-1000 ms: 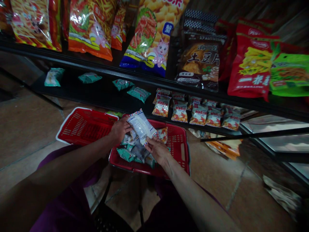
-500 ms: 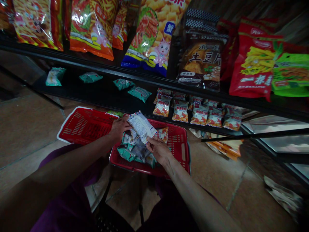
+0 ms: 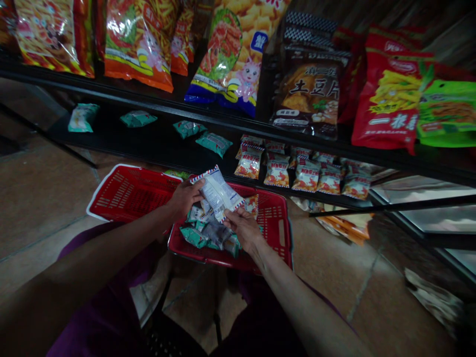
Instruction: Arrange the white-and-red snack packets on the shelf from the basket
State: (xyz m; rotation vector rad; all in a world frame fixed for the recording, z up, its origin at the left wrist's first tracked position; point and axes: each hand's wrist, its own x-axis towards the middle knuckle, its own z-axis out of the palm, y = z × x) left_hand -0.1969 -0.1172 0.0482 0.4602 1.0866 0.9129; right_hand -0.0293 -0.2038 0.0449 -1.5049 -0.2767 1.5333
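So, well off to the left of the red basket (image 3: 273,220), some teal packets (image 3: 84,119) are scattered along the low shelf (image 3: 159,144) that runs behind it, the closest one lying just past its back left corner. Right beside the basket on its left there's a second one, the white-rimmed basket (image 3: 134,196), with a purple trouser leg (image 3: 100,292) on the near side of it.

Next up is the left hand (image 3: 186,198), over the red basket's left end, fingers partly bent with the tips on the upper left edge of a white packet (image 3: 221,193). Can't tell if it's properly gripping or only touching. The packet itself is tilted over the left half of the basket, small print facing up. Under it, inside the basket, are more teal and white packs (image 3: 195,237) plus a greyish thing (image 3: 217,232) too blurry to make out. The right hand (image 3: 243,228), over the basket's middle, has thumb and fingers pinched closed on the packet's lower corner.

Behind the basket's right half, small orange-and-white bags (image 3: 277,171) stand bunched together. Farther right of the basket, an orange package (image 3: 349,225) lies on the floor, and a crumpled wrapper (image 3: 433,297) farther still.
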